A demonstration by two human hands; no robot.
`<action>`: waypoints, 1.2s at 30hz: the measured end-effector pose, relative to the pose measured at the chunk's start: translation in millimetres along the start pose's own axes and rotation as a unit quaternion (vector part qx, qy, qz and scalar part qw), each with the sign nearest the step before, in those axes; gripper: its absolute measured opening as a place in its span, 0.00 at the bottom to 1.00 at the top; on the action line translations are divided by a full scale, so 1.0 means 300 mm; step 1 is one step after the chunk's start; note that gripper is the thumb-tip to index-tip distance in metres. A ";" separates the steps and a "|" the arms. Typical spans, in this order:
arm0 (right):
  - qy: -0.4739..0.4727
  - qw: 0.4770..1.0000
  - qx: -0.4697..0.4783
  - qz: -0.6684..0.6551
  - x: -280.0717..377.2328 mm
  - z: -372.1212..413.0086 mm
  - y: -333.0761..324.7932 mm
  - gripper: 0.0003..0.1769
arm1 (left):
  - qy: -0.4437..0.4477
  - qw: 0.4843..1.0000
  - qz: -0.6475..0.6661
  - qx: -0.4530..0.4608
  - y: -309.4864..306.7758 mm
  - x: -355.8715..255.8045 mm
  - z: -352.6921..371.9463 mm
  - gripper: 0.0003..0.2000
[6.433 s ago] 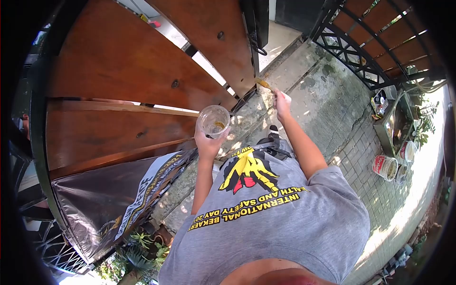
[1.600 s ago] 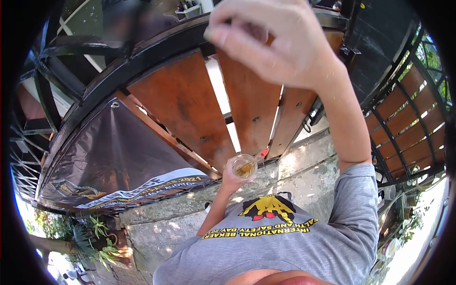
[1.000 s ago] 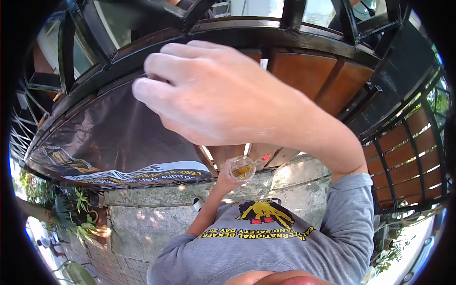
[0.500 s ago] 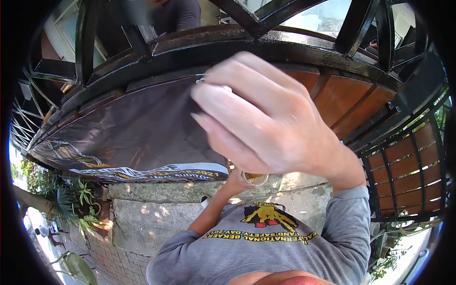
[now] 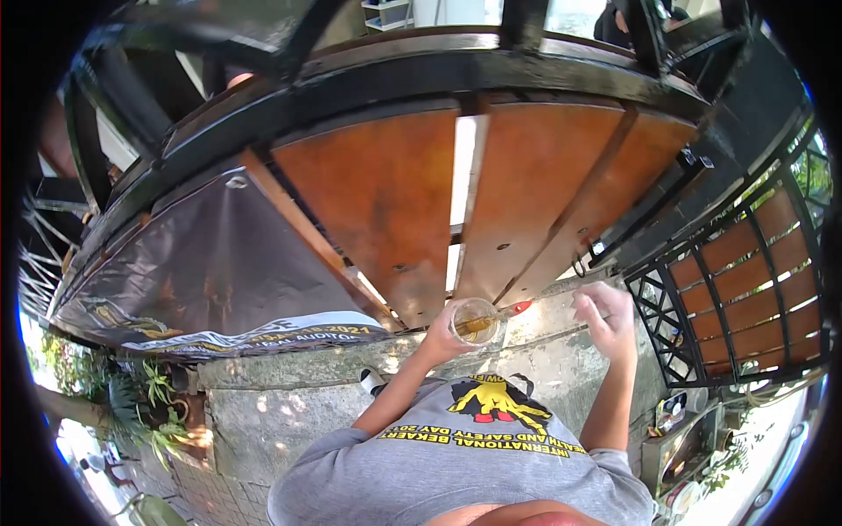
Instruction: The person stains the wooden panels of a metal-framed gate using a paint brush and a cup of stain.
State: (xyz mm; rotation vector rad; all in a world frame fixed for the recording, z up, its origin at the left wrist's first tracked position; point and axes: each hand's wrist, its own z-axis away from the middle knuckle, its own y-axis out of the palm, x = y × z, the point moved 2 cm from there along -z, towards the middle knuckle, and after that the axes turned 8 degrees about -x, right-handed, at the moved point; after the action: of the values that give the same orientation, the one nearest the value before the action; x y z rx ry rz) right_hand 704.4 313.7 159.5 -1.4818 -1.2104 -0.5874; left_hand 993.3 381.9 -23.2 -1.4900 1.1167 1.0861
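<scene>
My left hand (image 5: 445, 337) is wrapped around a clear round jar (image 5: 476, 324) with something yellow-brown inside it. My right hand (image 5: 607, 316) is off to the right at about the same height, its fingers curled together in a blurred pinch; I cannot tell what is between them. In front of me, a dark printed banner (image 5: 224, 254) hangs over the left part of a gate with brown panels (image 5: 368, 193). A metal eyelet (image 5: 236, 182) shows at the banner's upper right corner. Just right of the jar is a small red object (image 5: 523, 307).
Black metal bars (image 5: 526, 74) run along the gate's top. A second brown-panelled gate section (image 5: 745, 289) stands on the right. Potted plants (image 5: 158, 377) are at the left, over concrete paving (image 5: 281, 421). A cluttered shelf (image 5: 680, 438) sits at lower right.
My right hand has moved down and right, away from the banner's upper corner. That corner now appears farther left, with more brown panels showing. The jar stays in my left hand.
</scene>
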 end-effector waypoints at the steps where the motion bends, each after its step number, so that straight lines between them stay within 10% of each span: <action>1: 0.039 0.999 0.012 -0.020 -0.058 0.040 -0.003 0.12 | 0.005 1.000 0.008 0.008 0.023 -0.001 -0.007 0.44; 8: 0.119 0.977 0.045 -0.169 -0.301 0.292 0.119 0.35 | 0.007 0.994 -0.010 0.108 0.201 0.019 -0.090 0.45; 15: 0.128 0.944 -0.178 -0.248 -0.244 0.269 0.170 0.14 | 0.022 0.984 -0.023 0.177 0.282 -0.051 -0.139 0.44; 36: 0.125 0.950 -0.174 -0.227 -0.326 0.299 0.201 0.11 | 0.019 0.983 -0.059 0.172 0.264 0.024 -0.142 0.43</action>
State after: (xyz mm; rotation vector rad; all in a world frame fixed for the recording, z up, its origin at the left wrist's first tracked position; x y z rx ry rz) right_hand 701.8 366.6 23.8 -1.3581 -1.2950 -1.3186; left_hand 921.9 328.3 -37.0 -1.2875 1.1597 0.7426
